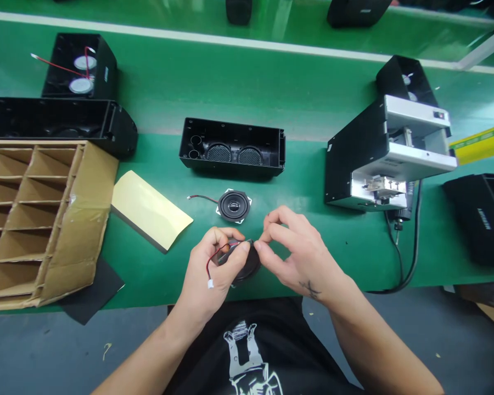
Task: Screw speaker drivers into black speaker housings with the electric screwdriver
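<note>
left hand [214, 269] curled around speaker [241, 260], red-black wire [209, 266] dangling | right hand [296, 252] fingertips pinched on speaker's top rim | speaker black, round, held just over surface's [313, 109] near edge | second speaker [234, 206] just beyond; housing [233, 148] further back; machine [389, 156] right; carton [37, 219] left edge; bare green between

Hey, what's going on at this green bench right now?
A person holds a small round speaker driver over the green bench. The left hand cups it, its red and black lead with a white plug hanging by the palm, while the right hand pinches at its top edge. A second driver lies just beyond, in front of an open black speaker housing. A divided cardboard box sits at left, a small machine at right.
</note>
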`<state>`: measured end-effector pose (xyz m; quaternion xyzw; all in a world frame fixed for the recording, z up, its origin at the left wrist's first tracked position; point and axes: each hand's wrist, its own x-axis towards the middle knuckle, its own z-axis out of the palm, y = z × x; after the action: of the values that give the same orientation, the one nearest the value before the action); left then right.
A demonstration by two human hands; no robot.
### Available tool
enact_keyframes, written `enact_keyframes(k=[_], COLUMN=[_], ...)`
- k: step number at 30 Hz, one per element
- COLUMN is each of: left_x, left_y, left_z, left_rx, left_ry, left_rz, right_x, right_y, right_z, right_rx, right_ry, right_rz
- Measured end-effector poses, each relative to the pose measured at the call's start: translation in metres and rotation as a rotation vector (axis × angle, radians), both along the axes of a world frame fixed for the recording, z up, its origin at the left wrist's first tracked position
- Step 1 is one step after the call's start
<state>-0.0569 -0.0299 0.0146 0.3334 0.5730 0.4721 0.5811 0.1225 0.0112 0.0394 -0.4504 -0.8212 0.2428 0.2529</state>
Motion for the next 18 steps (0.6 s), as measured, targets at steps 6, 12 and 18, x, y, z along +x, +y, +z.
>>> enact_keyframes(k=[6,12,18], left_x=[0.0014,0.0042,0.0053], left_y=[0.0018,0.0027,0.0024], left_z=[-0.0032,-0.0023,-0.002], left_rx=[-0.006,0.001,-0.008], left_ry=[0.004,-0.003,-0.02], left_rz=[0.012,0.029,0.038], right_x=[-0.0025,-0.0042,-0.0056], right_y=[0.0006,0.0008,0.0018], right_z=[0.0009,-0.0009,-0.0026], right_rx=[-0.048,-0.108,-0.142], right_ry=[-0.023,0.001,0.007], right_rz=[-0.021,-0.017,-0.015])
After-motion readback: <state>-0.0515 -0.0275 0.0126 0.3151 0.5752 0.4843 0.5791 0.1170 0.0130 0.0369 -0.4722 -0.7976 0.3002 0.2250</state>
